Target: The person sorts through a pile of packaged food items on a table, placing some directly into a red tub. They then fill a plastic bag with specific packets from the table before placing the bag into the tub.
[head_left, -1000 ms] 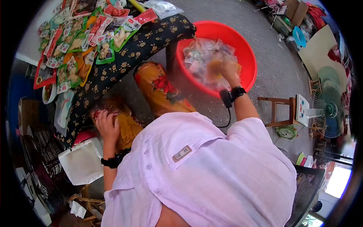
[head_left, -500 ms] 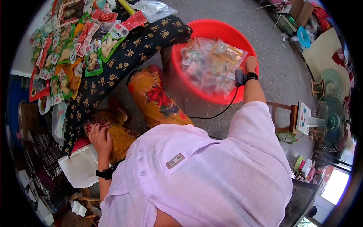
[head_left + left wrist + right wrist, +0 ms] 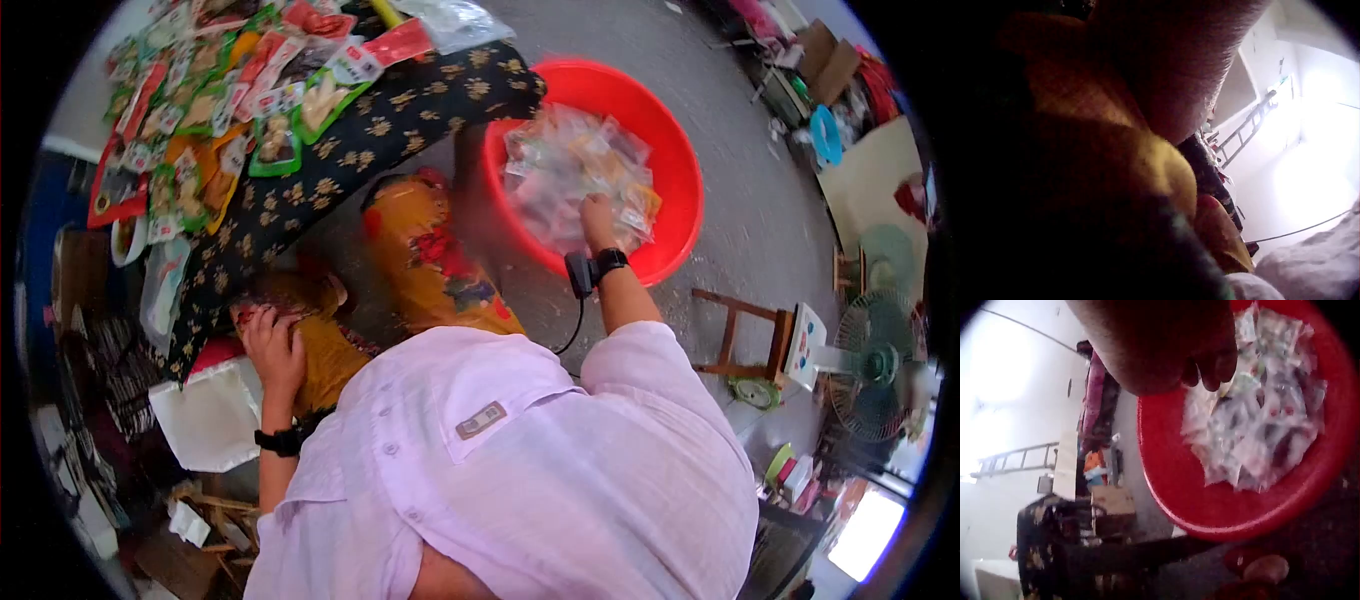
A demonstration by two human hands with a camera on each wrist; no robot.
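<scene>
My right hand is low over the near part of a red basin, its fingers bent down. The basin holds a heap of clear plastic packets. In the right wrist view the bent fingertips meet the packets' edge; I cannot tell if they pinch one. Resting on my knee in patterned mustard trousers is my left hand, fingers loosely spread. The left wrist view is mostly dark, filled by the hand and yellow cloth.
Many colourful food packs cover a table with a dark floral cloth on the left. A white foam box stands below it. At right are a wooden stool and a standing fan.
My right hand went from over the packets to the basin's right rim, then back to its near side. The packets have shifted. My left hand stays on the knee.
</scene>
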